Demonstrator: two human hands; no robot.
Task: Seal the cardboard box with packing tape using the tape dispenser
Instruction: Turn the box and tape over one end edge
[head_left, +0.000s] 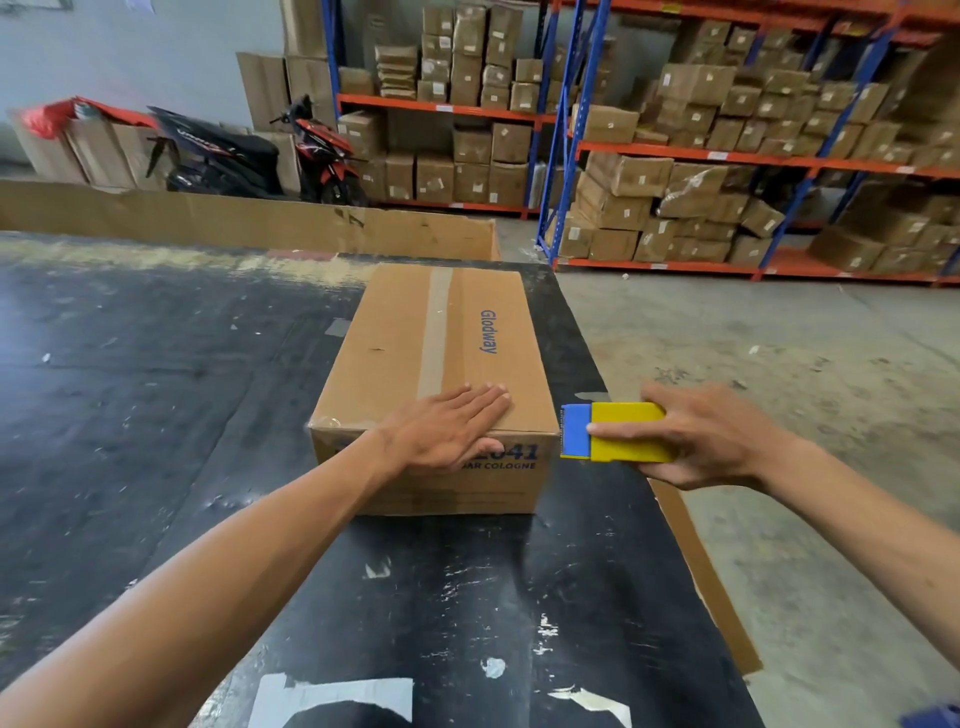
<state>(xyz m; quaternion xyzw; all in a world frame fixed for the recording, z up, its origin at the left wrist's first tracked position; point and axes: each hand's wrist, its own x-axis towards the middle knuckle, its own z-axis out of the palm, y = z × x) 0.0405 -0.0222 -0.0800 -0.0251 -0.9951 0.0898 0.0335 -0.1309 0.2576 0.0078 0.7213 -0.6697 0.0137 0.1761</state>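
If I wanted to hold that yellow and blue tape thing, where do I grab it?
Grab the yellow body of the tape dispenser, coming from its right side, as the right hand does now. The blue end points at the cardboard box and probably carries the cutter, so keep fingers off it.

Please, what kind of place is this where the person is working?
Most likely a warehouse or packing area. Tall metal racks are stacked with many cardboard cartons, the floor is bare concrete, and a cardboard box sits on a worn black table. A scooter is parked indoors.
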